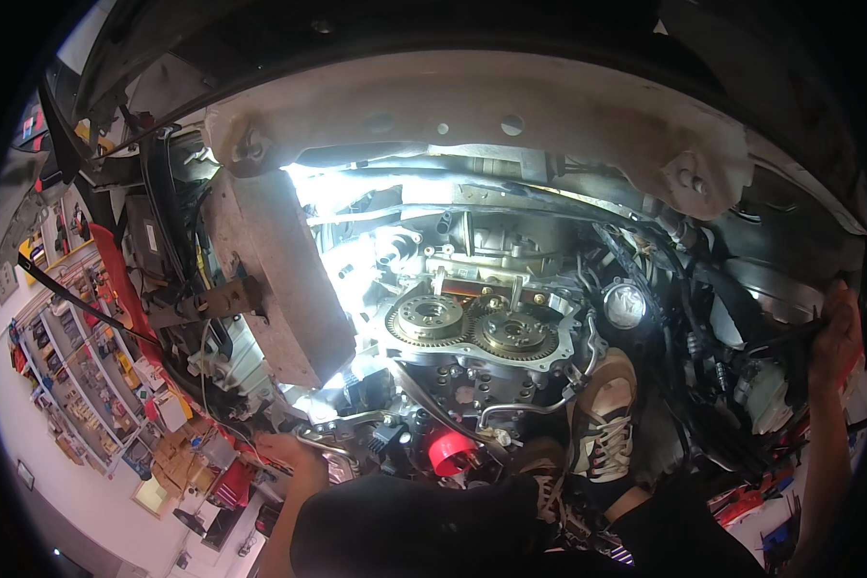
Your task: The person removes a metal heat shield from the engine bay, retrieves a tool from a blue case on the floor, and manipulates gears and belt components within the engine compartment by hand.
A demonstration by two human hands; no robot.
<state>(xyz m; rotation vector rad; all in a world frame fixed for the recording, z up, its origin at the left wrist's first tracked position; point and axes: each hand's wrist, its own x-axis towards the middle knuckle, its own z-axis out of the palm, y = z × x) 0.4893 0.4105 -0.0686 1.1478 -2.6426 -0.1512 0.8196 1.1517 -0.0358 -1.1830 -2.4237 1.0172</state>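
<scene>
At the lower left, my left hand (pixel 289 453) rests against the rim of the engine bay beside a bent metal pipe (pixel 326 445); its fingers are mostly hidden. Far to the right, my right hand (pixel 838 323) is curled at the edge of the bay by a dark bar (pixel 788 335), and what it grips is unclear. Between my hands lies the opened engine, with a left toothed gear (pixel 427 316) and a right toothed gear (pixel 513 332) side by side in a metal housing (pixel 561 347). Nearer me is a red round part (pixel 451 451).
My shoe (pixel 607 414) stands beside the gear housing among hoses. A box-shaped metal beam (pixel 279 270) juts in at left, and a wide crossmember (pixel 472 101) spans the far side. Dark cables (pixel 660 308) hang at right. Stocked shelves (pixel 77 371) stand beyond the vehicle at left.
</scene>
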